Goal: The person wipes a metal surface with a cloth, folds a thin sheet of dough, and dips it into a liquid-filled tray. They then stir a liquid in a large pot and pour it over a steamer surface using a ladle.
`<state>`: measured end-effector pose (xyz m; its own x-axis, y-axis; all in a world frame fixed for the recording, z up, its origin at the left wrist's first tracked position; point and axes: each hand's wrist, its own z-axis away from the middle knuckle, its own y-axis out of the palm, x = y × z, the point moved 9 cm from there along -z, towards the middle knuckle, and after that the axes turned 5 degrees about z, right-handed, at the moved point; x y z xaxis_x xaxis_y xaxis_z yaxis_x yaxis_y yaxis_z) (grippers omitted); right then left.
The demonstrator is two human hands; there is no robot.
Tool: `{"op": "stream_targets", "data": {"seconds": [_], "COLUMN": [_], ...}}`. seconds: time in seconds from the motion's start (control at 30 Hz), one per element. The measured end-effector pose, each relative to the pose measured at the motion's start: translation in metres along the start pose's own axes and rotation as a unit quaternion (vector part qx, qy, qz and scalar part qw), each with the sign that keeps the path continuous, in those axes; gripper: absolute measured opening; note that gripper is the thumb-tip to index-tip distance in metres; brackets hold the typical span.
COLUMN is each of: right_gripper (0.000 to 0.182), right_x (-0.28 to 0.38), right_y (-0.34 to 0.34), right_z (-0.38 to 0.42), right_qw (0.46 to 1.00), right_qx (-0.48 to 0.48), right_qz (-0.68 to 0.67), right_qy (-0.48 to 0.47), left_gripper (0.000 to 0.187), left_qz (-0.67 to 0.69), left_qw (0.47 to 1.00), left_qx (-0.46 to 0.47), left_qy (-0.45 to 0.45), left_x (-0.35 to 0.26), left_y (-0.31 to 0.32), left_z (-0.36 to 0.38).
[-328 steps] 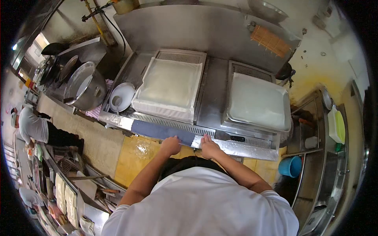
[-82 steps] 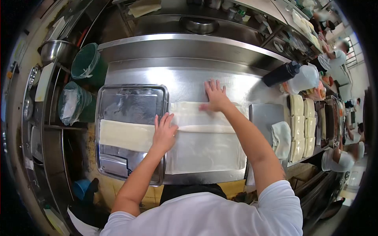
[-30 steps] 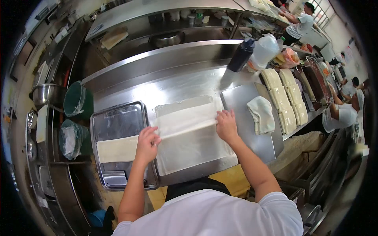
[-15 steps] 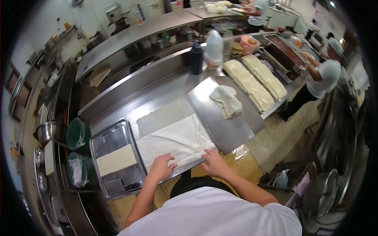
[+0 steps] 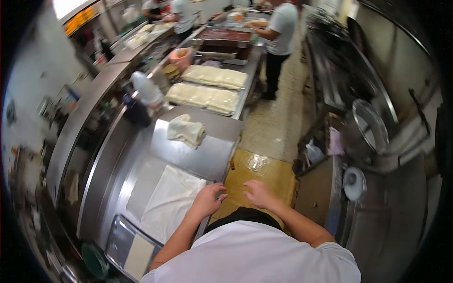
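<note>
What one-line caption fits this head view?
Both hands, left hand and right hand, empty at the steel counter edge beside a folded white sheet.

Single head-worn fisheye view, looking down over steel counter (image 5: 118, 155), facing along kitchen aisle; edges blurred.

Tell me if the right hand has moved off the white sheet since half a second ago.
Yes. The right hand has come off the white sheet and past the counter's front edge.
</note>
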<state>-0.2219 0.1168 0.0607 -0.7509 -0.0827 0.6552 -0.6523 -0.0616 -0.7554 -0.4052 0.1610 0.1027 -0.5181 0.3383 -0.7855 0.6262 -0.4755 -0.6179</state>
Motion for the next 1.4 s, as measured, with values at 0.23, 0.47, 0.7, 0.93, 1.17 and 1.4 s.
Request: {"op": "stream_targets", "data": {"seconds": [0.23,0.47,0.7,0.93,1.17,1.4], "right_gripper": [0.035,0.037,0.038,0.036,0.037,0.037], "right_x": [-0.01,0.025,0.03,0.014,-0.011,-0.034], "right_y": [-0.01,0.005,-0.004,-0.005,-0.022,-0.032], "right_z": [0.094,0.174,0.256,0.336,0.479,0.714], "right_qw": [0.974,0.939,0.899,0.866,0.814,0.687], "right_qx": [-0.103,-0.143,-0.215,-0.282,-0.359,-0.437], "right_qz": [0.011,-0.007,-0.002,0.003,-0.019,-0.054], "right_qy": [0.201,0.313,0.381,0.413,0.457,0.578], "left_gripper": [0.024,0.024,0.023,0.02,0.021,0.021], "left_qz": [0.016,0.065,0.055,0.029,0.018,0.003], "left_qw": [0.981,0.937,0.898,0.875,0.841,0.778], "left_qx": [0.152,0.281,0.347,0.379,0.42,0.485], "left_qy": [0.116,0.2,0.264,0.3,0.34,0.399], "left_x": [-0.019,-0.049,-0.095,-0.141,-0.213,-0.325], "left_y": [0.049,0.121,0.168,0.21,0.296,0.424], "left_z": [-0.005,0.028,0.054,0.08,0.142,0.243]}}
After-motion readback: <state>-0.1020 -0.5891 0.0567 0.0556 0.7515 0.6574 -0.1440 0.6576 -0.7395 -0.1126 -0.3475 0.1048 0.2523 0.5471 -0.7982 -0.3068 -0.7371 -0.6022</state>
